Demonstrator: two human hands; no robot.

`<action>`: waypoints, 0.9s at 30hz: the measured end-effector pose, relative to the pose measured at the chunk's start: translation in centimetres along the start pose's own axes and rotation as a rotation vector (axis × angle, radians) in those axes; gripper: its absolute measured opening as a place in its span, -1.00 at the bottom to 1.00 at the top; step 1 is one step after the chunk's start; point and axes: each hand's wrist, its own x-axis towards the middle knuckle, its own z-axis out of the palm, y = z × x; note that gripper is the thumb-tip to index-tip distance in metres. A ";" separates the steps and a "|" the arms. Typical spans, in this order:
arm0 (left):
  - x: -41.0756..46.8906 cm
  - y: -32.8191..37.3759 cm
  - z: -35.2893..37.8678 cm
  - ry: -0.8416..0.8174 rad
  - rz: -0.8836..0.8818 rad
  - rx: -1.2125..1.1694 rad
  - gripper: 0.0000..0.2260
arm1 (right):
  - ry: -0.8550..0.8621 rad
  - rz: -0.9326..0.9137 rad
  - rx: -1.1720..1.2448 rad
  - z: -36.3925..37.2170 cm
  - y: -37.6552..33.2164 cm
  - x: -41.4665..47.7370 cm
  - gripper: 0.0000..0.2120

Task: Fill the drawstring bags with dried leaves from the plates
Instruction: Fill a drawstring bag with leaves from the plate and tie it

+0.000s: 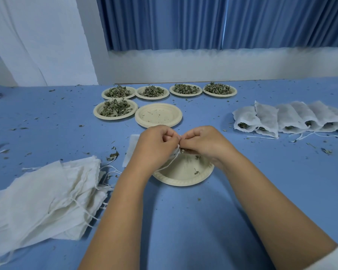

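Observation:
My left hand point(154, 145) and my right hand point(205, 143) meet over a nearly empty cream plate point(183, 176) in the middle of the blue table. Both pinch the mouth of a white drawstring bag point(132, 151), most of which is hidden behind my left hand. Its string hangs down over the plate. A few dried leaves show at the bag's mouth between my fingers. Several plates heaped with dried leaves point(115, 110) stand farther back.
A stack of empty plates point(158, 115) sits just behind my hands. A pile of empty drawstring bags point(47, 197) lies at the front left. Several filled bags point(285, 121) lie in a row at the right. Leaf crumbs are scattered over the table.

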 end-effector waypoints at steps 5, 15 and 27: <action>0.0 0.0 -0.2 0.073 -0.014 0.003 -0.87 | -0.130 0.098 0.345 -0.6 -0.5 0.1 -0.83; 0.1 0.3 -0.2 0.087 -0.037 -0.073 -0.82 | 0.096 -0.097 0.152 0.6 -0.2 -0.1 -0.85; 0.2 0.2 -0.5 0.143 -0.029 -0.083 -0.85 | -0.126 -0.138 -0.037 0.2 -0.7 -0.8 -0.71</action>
